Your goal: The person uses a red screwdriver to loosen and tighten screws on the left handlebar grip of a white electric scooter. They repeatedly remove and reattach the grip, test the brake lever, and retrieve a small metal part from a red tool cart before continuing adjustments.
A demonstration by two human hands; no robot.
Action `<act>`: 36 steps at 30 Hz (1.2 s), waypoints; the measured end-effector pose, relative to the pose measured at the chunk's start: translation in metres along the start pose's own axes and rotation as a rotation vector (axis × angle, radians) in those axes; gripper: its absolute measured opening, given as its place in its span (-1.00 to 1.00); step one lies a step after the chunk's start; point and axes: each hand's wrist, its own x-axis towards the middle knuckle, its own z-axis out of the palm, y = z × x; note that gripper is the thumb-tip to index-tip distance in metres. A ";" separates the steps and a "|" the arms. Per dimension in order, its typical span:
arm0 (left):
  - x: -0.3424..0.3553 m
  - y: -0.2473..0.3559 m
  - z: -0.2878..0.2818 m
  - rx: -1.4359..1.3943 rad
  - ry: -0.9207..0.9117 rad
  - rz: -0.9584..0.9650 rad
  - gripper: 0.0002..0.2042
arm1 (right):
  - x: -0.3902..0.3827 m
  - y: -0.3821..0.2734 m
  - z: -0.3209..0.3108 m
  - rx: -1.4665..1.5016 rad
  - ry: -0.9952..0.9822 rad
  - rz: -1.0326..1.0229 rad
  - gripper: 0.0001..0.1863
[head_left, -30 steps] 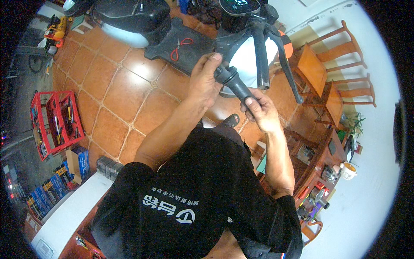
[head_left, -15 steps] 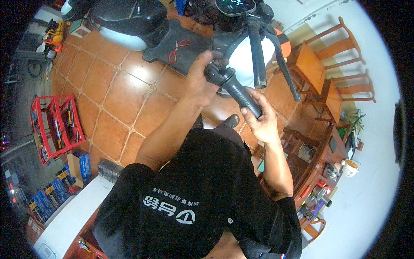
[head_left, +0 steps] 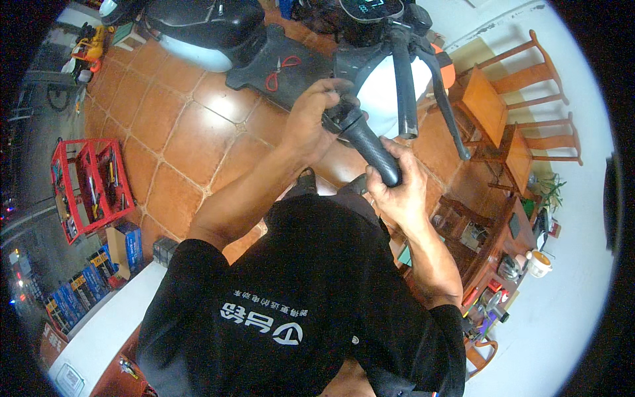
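Versus 1 s ago, right hand (head_left: 403, 186) has its thumb off the grip's top, now gripping the black handlebar grip (head_left: 370, 147) from both sides, end exposed, left hand (head_left: 313, 124) still closed round the other end, grip near the scooter's handlebar tube (head_left: 404, 86).

Black short-sleeved shirt (head_left: 291, 258), loose fit. White print (head_left: 268, 324) across the chest: large characters plus round logo, smaller line of characters toward the hem. Small pale round dot (head_left: 355, 340) nearer the neckline. Left hand (head_left: 311, 122), right hand (head_left: 402, 182) bare. Dark footwear (head_left: 305, 180), partly hidden.
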 end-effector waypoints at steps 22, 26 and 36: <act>0.002 0.001 0.006 0.090 -0.099 0.170 -0.50 | -0.003 0.058 0.026 0.624 -0.193 0.175 -0.53; 0.003 0.001 0.004 0.138 -0.185 0.212 -0.50 | -0.004 0.058 0.023 0.612 -0.226 0.232 -0.51; 0.005 -0.002 -0.001 0.034 -0.268 0.241 -0.59 | 0.003 0.037 0.030 0.319 -0.058 -0.067 -0.53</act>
